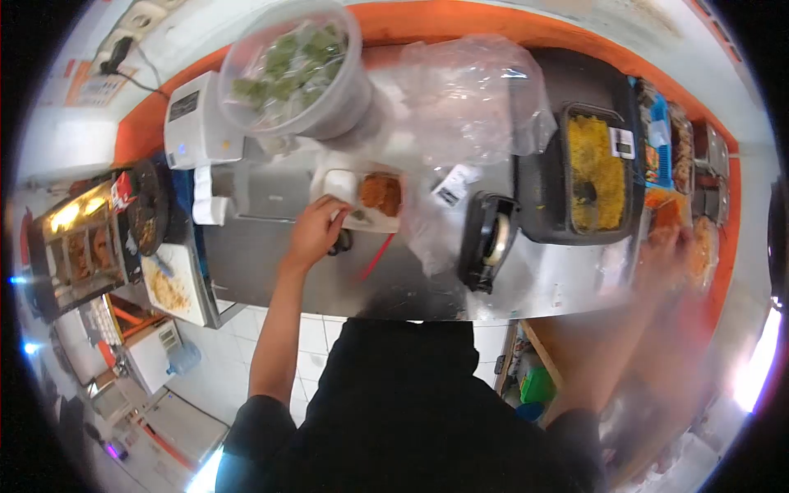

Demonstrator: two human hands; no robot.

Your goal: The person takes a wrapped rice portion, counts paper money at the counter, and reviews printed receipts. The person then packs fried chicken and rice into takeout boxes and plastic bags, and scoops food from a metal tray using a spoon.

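Note:
My left hand (314,232) is at the near left corner of a white food tray (380,223), its fingers and thumb closed on the rim. The tray holds a white portion (339,186), a reddish-brown food (380,195) and something small and greyish at the front. Beside that hand lies a dark looped object (342,241), partly hidden, and a red strip (376,257). Far to the right, my right hand (664,251) is smeared by motion over bags of orange food (703,246); its fingers cannot be made out.
A black tape dispenser (488,242) stands near the counter's front edge. Behind are a tub of green packets (297,74), a white label printer (201,123), plastic bags (472,99) and a black case with a yellow-filled container (596,172). A cutting board (174,283) sits left.

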